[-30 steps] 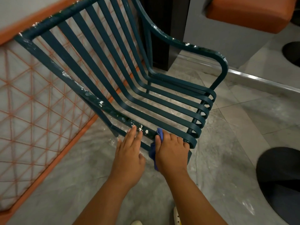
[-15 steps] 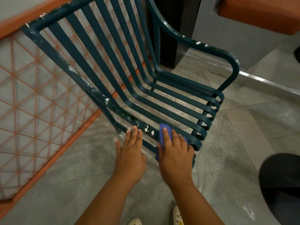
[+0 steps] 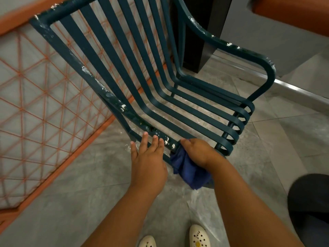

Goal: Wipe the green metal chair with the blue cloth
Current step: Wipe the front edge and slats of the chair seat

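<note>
The dark green slatted metal chair fills the upper middle of the view, its near armrest rail speckled with white flecks. My right hand grips the blue cloth around the near armrest rail close to its front end; the cloth hangs down below the hand. My left hand lies flat with fingers spread, its fingertips on the same rail just left of the cloth, over the white flecks.
An orange-framed panel with orange mesh leans at the left behind the chair. A black post and an orange seat stand at the back. Grey floor tiles and my white shoes lie below. A dark round object sits at the right.
My right hand has turned from pressing the cloth flat on the rail to gripping around it, and the cloth now hangs below. The view has come closer. The left hand stays on the rail.
</note>
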The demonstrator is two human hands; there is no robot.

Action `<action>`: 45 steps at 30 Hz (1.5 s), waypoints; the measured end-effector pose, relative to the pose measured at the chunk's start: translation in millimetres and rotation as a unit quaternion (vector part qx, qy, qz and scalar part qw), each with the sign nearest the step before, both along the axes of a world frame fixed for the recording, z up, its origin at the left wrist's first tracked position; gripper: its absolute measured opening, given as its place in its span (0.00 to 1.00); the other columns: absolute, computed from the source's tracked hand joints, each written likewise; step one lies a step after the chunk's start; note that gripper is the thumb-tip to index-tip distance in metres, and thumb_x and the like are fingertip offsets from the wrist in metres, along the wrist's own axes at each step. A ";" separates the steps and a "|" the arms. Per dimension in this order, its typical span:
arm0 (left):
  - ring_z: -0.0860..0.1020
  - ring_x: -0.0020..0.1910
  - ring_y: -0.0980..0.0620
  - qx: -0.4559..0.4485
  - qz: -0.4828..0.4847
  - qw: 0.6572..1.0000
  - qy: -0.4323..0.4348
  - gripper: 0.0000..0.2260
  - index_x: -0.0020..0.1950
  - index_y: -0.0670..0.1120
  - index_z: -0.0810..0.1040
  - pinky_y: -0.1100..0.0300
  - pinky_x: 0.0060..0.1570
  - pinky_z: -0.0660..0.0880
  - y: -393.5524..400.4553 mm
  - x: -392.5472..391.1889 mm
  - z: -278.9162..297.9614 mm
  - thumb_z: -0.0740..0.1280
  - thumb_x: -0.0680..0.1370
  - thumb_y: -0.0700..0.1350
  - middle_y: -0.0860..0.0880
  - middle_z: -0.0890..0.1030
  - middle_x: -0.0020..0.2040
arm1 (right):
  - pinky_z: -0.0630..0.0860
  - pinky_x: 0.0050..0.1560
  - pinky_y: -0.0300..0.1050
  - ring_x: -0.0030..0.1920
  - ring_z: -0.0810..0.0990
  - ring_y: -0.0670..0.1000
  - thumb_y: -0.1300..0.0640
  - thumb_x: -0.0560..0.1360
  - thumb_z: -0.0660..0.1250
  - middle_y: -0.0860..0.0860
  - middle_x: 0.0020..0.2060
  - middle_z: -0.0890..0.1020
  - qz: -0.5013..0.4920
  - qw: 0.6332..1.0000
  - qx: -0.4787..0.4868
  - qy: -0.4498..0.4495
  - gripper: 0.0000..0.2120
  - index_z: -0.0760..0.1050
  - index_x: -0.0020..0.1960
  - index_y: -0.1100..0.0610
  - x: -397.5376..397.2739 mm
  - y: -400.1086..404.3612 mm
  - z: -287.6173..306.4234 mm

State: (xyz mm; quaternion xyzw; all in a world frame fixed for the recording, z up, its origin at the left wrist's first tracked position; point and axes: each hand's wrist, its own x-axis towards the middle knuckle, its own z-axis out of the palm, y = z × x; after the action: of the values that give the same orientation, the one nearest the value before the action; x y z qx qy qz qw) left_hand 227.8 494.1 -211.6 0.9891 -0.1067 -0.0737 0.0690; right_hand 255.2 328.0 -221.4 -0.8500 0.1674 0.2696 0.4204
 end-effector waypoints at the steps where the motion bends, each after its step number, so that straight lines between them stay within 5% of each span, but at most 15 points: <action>1: 0.38 0.76 0.49 0.006 0.000 1.000 -0.001 0.28 0.77 0.50 0.53 0.45 0.70 0.33 -0.8 0.8 0.4 0.58 0.78 0.45 0.52 0.54 0.78 | 0.71 0.47 0.48 0.44 0.77 0.54 0.42 0.81 0.49 0.51 0.40 0.78 0.013 0.996 -0.061 -0.070 0.21 0.75 0.48 0.54 -4.4 8.3 -3.4; 4: 0.39 0.76 0.50 -0.009 0.006 1.000 0.004 0.27 0.77 0.51 0.55 0.46 0.70 0.33 -0.2 1.9 0.0 0.58 0.78 0.45 0.53 0.57 0.77 | 0.71 0.37 0.43 0.38 0.78 0.50 0.40 0.80 0.43 0.44 0.31 0.74 -0.092 0.962 -0.114 -0.230 0.23 0.72 0.52 0.50 -28.4 22.5 -10.5; 7: 0.43 0.76 0.53 -0.096 0.036 0.995 -0.004 0.26 0.75 0.51 0.60 0.51 0.72 0.36 5.0 2.1 0.1 0.59 0.78 0.41 0.54 0.62 0.75 | 0.70 0.34 0.27 0.39 0.80 0.38 0.42 0.81 0.47 0.39 0.32 0.79 -0.177 0.923 -0.008 -0.342 0.21 0.66 0.69 0.46 -35.7 36.7 -5.9; 9: 0.46 0.76 0.53 -0.152 0.079 0.985 -0.019 0.25 0.75 0.50 0.62 0.53 0.72 0.40 7.8 2.0 0.6 0.58 0.77 0.39 0.53 0.63 0.75 | 0.74 0.43 0.28 0.48 0.79 0.33 0.40 0.80 0.46 0.38 0.47 0.82 -0.082 0.924 -0.019 -0.373 0.24 0.56 0.74 0.43 -31.3 47.3 -4.4; 11: 0.48 0.77 0.52 -0.167 0.118 0.978 -0.034 0.26 0.75 0.48 0.61 0.52 0.74 0.43 10.1 1.8 -0.5 0.58 0.77 0.38 0.52 0.62 0.75 | 0.71 0.63 0.49 0.70 0.68 0.47 0.40 0.80 0.42 0.49 0.74 0.64 0.088 0.912 -0.164 -0.367 0.25 0.45 0.76 0.43 -27.6 56.6 -9.7; 13: 0.48 0.77 0.52 -0.171 0.146 0.974 -0.040 0.27 0.76 0.48 0.58 0.51 0.75 0.45 12.4 0.6 -1.6 0.58 0.76 0.37 0.51 0.60 0.76 | 0.63 0.67 0.58 0.77 0.51 0.57 0.44 0.82 0.47 0.51 0.78 0.46 0.206 0.881 -0.282 -0.320 0.28 0.38 0.77 0.46 -27.1 60.2 -16.0; 15: 0.48 0.77 0.52 -0.177 0.164 0.970 -0.034 0.28 0.76 0.48 0.58 0.51 0.75 0.47 15.9 -1.8 -1.8 0.58 0.77 0.37 0.52 0.59 0.76 | 0.65 0.65 0.58 0.75 0.55 0.62 0.50 0.80 0.54 0.56 0.78 0.46 0.227 0.877 -0.319 -0.277 0.34 0.34 0.76 0.50 -27.6 62.3 -20.5; 17: 0.49 0.77 0.53 -0.182 0.171 0.968 -0.028 0.27 0.76 0.48 0.58 0.49 0.75 0.49 19.4 -4.1 -2.0 0.58 0.77 0.37 0.52 0.60 0.76 | 0.70 0.59 0.56 0.64 0.70 0.63 0.52 0.80 0.54 0.62 0.72 0.63 0.209 0.872 -0.358 -0.261 0.33 0.38 0.77 0.55 -25.9 65.8 -21.4; 19: 0.48 0.76 0.53 -0.184 0.176 0.967 -0.021 0.27 0.76 0.48 0.59 0.47 0.74 0.51 22.3 -6.4 -2.1 0.59 0.77 0.38 0.52 0.60 0.76 | 0.72 0.50 0.54 0.51 0.77 0.59 0.47 0.80 0.52 0.60 0.56 0.76 0.185 0.858 -0.394 -0.273 0.26 0.54 0.74 0.59 -17.4 67.4 -18.6; 21: 0.49 0.76 0.53 -0.189 0.180 0.965 -0.017 0.26 0.75 0.48 0.60 0.47 0.74 0.52 25.3 -8.3 -2.8 0.58 0.77 0.38 0.52 0.61 0.76 | 0.72 0.44 0.51 0.43 0.77 0.56 0.42 0.80 0.51 0.56 0.45 0.78 0.167 0.867 -0.386 -0.269 0.22 0.67 0.61 0.59 -5.6 67.4 -14.1; 25: 0.49 0.77 0.53 -0.196 0.178 0.964 -0.009 0.25 0.75 0.47 0.61 0.47 0.74 0.51 29.4 -13.0 -5.1 0.58 0.77 0.38 0.52 0.61 0.76 | 0.66 0.36 0.49 0.31 0.68 0.50 0.39 0.80 0.46 0.48 0.31 0.70 0.150 0.918 -0.286 -0.231 0.22 0.67 0.49 0.55 14.4 58.5 -16.2; 33: 0.48 0.76 0.54 -0.213 0.132 0.968 0.017 0.26 0.76 0.49 0.58 0.50 0.74 0.51 31.5 -9.7 -4.5 0.57 0.78 0.36 0.54 0.59 0.76 | 0.67 0.49 0.47 0.46 0.74 0.55 0.41 0.81 0.44 0.58 0.50 0.79 0.099 0.989 -0.095 -0.062 0.28 0.76 0.52 0.58 43.3 41.0 -13.5; 36: 0.48 0.76 0.55 -0.212 0.119 0.969 0.036 0.27 0.76 0.50 0.55 0.50 0.75 0.51 30.3 -5.3 -5.5 0.56 0.79 0.37 0.54 0.56 0.77 | 0.72 0.45 0.50 0.41 0.77 0.54 0.40 0.81 0.44 0.55 0.42 0.80 0.106 0.963 -0.188 -0.159 0.24 0.72 0.53 0.56 27.8 50.7 -13.4; 40: 0.47 0.76 0.56 -0.210 0.134 0.967 0.057 0.27 0.77 0.51 0.52 0.49 0.74 0.53 27.7 -2.6 -6.9 0.56 0.79 0.38 0.54 0.53 0.78 | 0.75 0.42 0.53 0.41 0.78 0.58 0.47 0.79 0.58 0.59 0.44 0.78 0.207 0.840 -0.419 -0.276 0.22 0.66 0.66 0.62 -14.5 68.2 -19.2; 45: 0.48 0.76 0.56 -0.219 0.132 0.965 0.065 0.27 0.77 0.51 0.52 0.50 0.75 0.52 26.7 -3.4 -7.0 0.56 0.80 0.39 0.54 0.53 0.78 | 0.72 0.39 0.50 0.36 0.77 0.54 0.39 0.80 0.47 0.52 0.36 0.76 0.152 0.878 -0.377 -0.254 0.23 0.70 0.51 0.56 2.4 69.1 -17.9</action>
State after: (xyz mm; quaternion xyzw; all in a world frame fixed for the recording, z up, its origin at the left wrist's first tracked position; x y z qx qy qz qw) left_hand 224.4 520.8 -218.6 0.9484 0.0164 -0.1027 0.2995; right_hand 257.6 397.1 -239.3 -0.9984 0.0127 0.0220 0.0501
